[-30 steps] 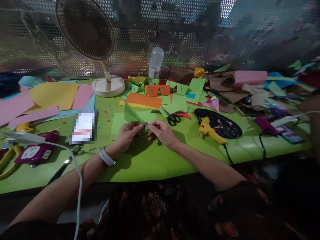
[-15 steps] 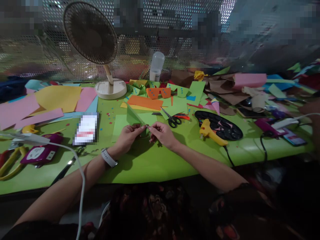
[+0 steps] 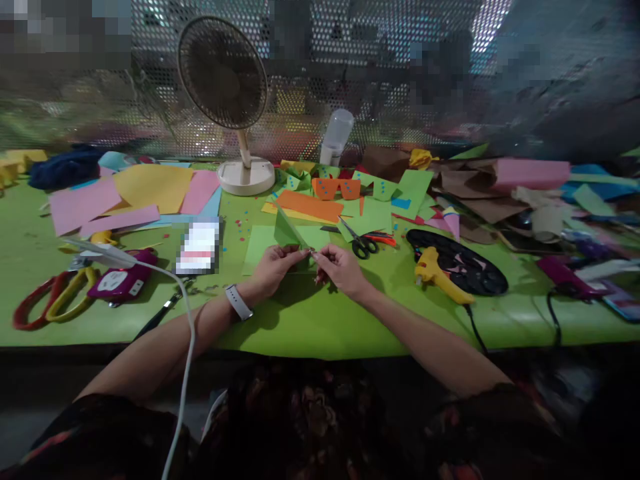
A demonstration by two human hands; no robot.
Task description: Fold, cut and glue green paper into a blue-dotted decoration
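Observation:
My left hand (image 3: 277, 266) and my right hand (image 3: 341, 268) meet over the middle of the green table (image 3: 320, 320). Both pinch a folded green paper piece (image 3: 289, 233) that stands up between them, its point rising toward the back. The fingertips of the two hands almost touch at the paper's lower right corner. A flat light-green sheet (image 3: 260, 240) lies under and behind the hands. A white watch (image 3: 238, 302) is on my left wrist.
Black-handled scissors (image 3: 361, 243) and a yellow glue gun (image 3: 440, 274) beside a black tray (image 3: 463, 263) lie to the right. A desk fan (image 3: 227, 93) stands behind. Coloured paper sheets (image 3: 150, 190), a purple device (image 3: 117, 283), red-and-yellow handles (image 3: 45, 307) and a white cable (image 3: 186, 353) are on the left.
The view has swung to the left, so everything sits further right in the picture. Both hands keep the same pinch on the green paper.

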